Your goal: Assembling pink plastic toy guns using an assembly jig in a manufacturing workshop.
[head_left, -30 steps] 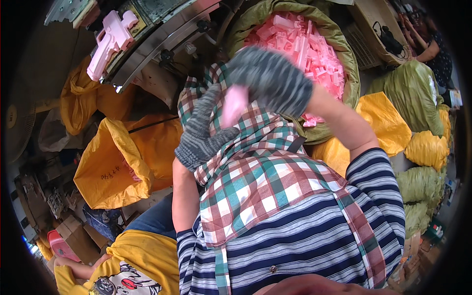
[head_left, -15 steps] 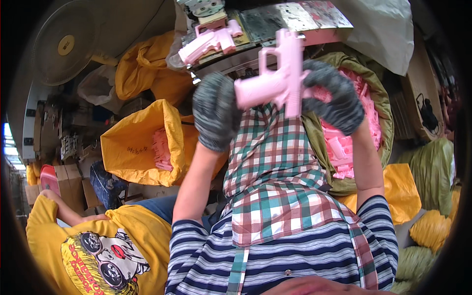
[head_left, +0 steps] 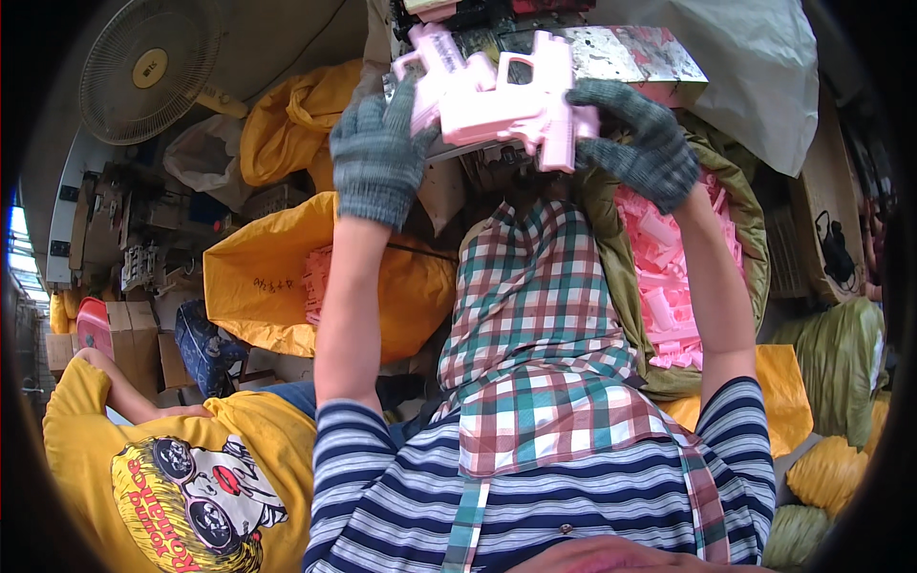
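While both grey knit-gloved hands, left (head_left: 379,158) and right (head_left: 642,153), close around it, the pink moulded-plastic toy gun (head_left: 511,107) looks light, rigid, best gripped by its body.

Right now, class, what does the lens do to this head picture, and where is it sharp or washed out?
Head view: fisheye bends edges near the rim, corners black; the pink toy gun and both gloved hands, left hand and right hand, look sharp; daylight blows out the window strip; even, soft light, no hard shadows.

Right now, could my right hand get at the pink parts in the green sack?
Probably yes, once freed. The right hand grips a pink toy gun with the left hand. The green sack gapes just below it, pink parts uncovered.
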A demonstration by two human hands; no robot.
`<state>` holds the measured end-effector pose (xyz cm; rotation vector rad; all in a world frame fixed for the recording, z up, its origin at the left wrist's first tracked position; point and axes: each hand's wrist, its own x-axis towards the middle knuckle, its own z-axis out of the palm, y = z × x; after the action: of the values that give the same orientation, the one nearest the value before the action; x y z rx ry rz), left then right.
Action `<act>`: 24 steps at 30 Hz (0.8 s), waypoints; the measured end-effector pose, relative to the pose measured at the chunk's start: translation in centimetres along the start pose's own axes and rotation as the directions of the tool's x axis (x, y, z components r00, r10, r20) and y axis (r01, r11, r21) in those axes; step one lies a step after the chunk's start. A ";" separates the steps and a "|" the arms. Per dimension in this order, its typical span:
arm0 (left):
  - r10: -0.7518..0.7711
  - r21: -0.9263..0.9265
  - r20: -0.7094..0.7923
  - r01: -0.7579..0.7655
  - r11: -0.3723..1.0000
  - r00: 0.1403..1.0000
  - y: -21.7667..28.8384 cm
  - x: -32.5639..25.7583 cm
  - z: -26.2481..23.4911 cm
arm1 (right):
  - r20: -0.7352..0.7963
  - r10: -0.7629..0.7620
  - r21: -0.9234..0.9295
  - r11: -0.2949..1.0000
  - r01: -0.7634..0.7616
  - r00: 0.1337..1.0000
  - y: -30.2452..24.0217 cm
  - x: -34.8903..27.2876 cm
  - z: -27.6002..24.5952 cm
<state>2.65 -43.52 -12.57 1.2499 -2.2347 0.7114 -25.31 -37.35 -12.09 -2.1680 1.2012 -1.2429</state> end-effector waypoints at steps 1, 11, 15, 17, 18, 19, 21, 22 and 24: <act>0.000 -0.098 -0.086 -0.009 0.995 0.996 -0.3 -2.0 -0.4 | 0.033 -0.060 -0.012 0.998 0.060 0.998 1.0 1.2 0.4; -0.653 0.433 0.389 0.496 0.752 0.650 -8.5 -16.7 -5.5 | 0.370 -0.184 -0.342 0.884 0.318 0.910 3.9 10.7 3.8; -0.511 0.076 0.593 0.588 0.805 0.622 -5.8 -16.6 -2.8 | 0.285 -0.010 -0.233 0.969 0.079 0.958 1.0 5.9 -0.6; -0.353 -0.167 0.759 0.687 0.707 0.548 -2.9 -15.5 -2.3 | 0.307 0.212 0.025 0.973 -0.230 0.928 4.6 0.8 -2.8; -0.229 -0.284 0.764 0.633 0.720 0.603 -2.3 -16.3 -1.9 | 0.532 0.423 -0.069 0.885 -0.460 0.733 5.2 -0.5 -4.5; -0.105 -0.330 0.803 0.584 0.742 0.586 -1.6 -16.4 -1.7 | 0.528 0.505 -0.034 0.816 -0.577 0.683 7.1 -3.2 -5.4; 0.066 -0.414 0.822 0.514 0.751 0.566 -0.1 -16.0 -0.3 | 0.416 0.754 -0.687 0.627 -0.368 0.507 14.6 -8.6 -6.9; 0.081 -0.396 0.859 0.555 0.732 0.506 0.2 -16.7 0.0 | 0.242 0.849 -0.763 0.465 -0.449 0.470 13.9 -10.7 -6.6; 0.125 -0.398 0.883 0.580 0.711 0.453 1.5 -16.5 0.9 | 0.129 0.913 -0.854 0.301 -0.425 0.386 14.8 -15.4 -6.5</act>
<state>8.94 -33.18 -23.91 1.6625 -2.4864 -1.1143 -41.83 -32.61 -26.32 -1.6613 2.1835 0.4668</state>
